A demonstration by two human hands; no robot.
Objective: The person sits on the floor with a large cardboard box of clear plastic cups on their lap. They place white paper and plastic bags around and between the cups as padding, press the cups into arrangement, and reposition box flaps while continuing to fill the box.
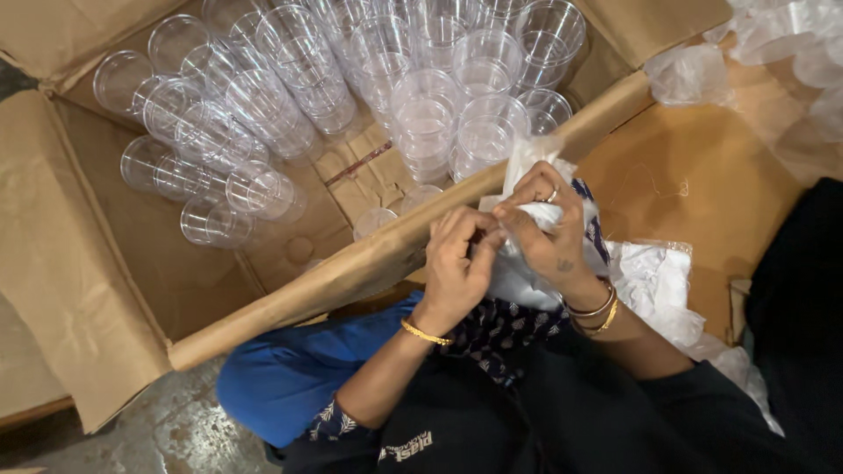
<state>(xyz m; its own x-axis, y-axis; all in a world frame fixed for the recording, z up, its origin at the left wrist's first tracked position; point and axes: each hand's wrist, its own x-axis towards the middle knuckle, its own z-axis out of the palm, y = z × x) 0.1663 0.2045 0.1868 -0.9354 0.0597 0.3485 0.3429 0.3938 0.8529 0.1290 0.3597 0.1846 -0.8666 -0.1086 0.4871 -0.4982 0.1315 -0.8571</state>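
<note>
My left hand (458,263) and my right hand (546,230) meet over my lap at the near wall of a big cardboard box (290,294). Both pinch a bunched clear plastic bag (527,158) that rises between them, wrapped around something I cannot make out. The fingers of both hands are curled tight on the plastic. Inside the box, several stacks of clear plastic cups (421,123) stand and lie, some tipped on their sides at the left (219,132).
A box flap (685,184) lies open to the right. Crumpled clear plastic bags (781,44) pile at the upper right, more white plastic (659,285) beside my right forearm. Grey concrete floor (167,430) shows at the lower left.
</note>
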